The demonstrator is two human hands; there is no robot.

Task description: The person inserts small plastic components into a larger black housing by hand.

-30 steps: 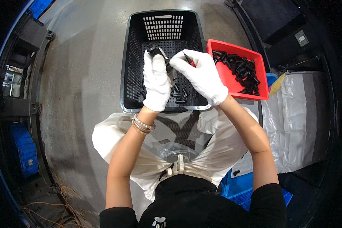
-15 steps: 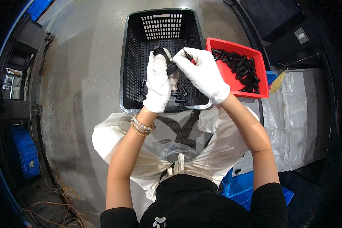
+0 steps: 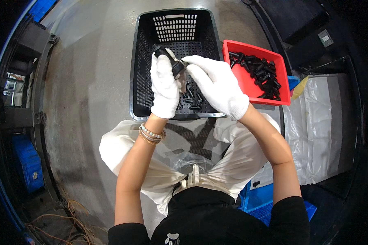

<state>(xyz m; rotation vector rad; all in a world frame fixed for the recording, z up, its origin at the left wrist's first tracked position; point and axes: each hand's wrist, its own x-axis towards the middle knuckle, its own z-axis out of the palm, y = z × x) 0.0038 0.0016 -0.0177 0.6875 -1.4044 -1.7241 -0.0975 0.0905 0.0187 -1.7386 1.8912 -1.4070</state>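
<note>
In white gloves, both my hands are above the black crate (image 3: pixel 136 96). My left hand (image 3: pixel 164 85) is closed round a black cylindrical plastic part (image 3: pixel 178 67), tilted with its upper end (image 3: pixel 159 50) jutting past the fingers. My right hand (image 3: pixel 221 83) is at the part's right side, thumb and forefinger brought together at its edge. What those fingers hold, if anything, is hidden. Several small black parts (image 3: pixel 195 108) lie on the crate's bottom below the hands.
A red tray (image 3: pixel 249 87) with a heap of black parts (image 3: pixel 261 73) stands right of the crate. Grey-white sheeting (image 3: pixel 310 134) covers something at the right, near blue plastic (image 3: pixel 253 200). Orange cables (image 3: pixel 71 222) lie at the lower left.
The left hand has shifted slightly left with the black part, which tilts more. The right hand has turned; the small black-and-red tool seen in it earlier no longer shows.
</note>
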